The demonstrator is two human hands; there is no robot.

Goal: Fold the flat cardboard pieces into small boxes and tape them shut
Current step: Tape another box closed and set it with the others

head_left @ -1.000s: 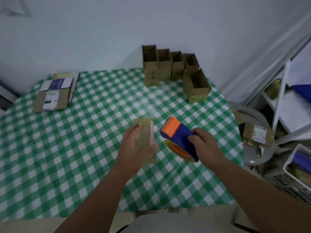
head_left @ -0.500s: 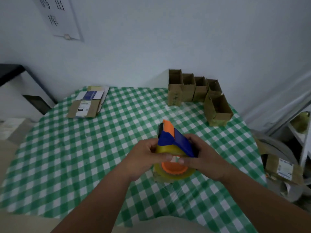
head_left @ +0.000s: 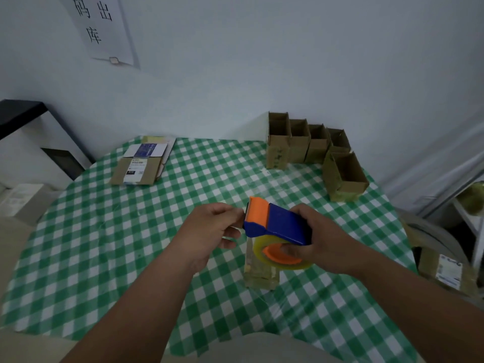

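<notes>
My right hand (head_left: 324, 239) grips a blue and orange tape dispenser (head_left: 277, 224) with a clear tape roll (head_left: 282, 255), held above the green checked table (head_left: 104, 244). My left hand (head_left: 209, 229) is just left of it, thumb and forefinger pinched at the tape end by the orange blade. A small folded cardboard box (head_left: 260, 276) stands on the table right under the dispenser, partly hidden by the roll. Flat cardboard pieces (head_left: 141, 166) lie stacked at the back left. Several folded open boxes (head_left: 301, 142) stand in a row at the back right, one larger box (head_left: 345, 176) in front of them.
A paper sign (head_left: 102, 27) hangs on the wall. A black-topped white cabinet (head_left: 23, 132) stands at the left. To the right of the table are a grey round seat (head_left: 432, 237), a labelled parcel (head_left: 447, 271) and a white shelf frame (head_left: 468, 213).
My left hand no longer holds the small box, which now stands on the table. Both hands met at the dispenser, and the left now pinches by the blade. The view has tilted up.
</notes>
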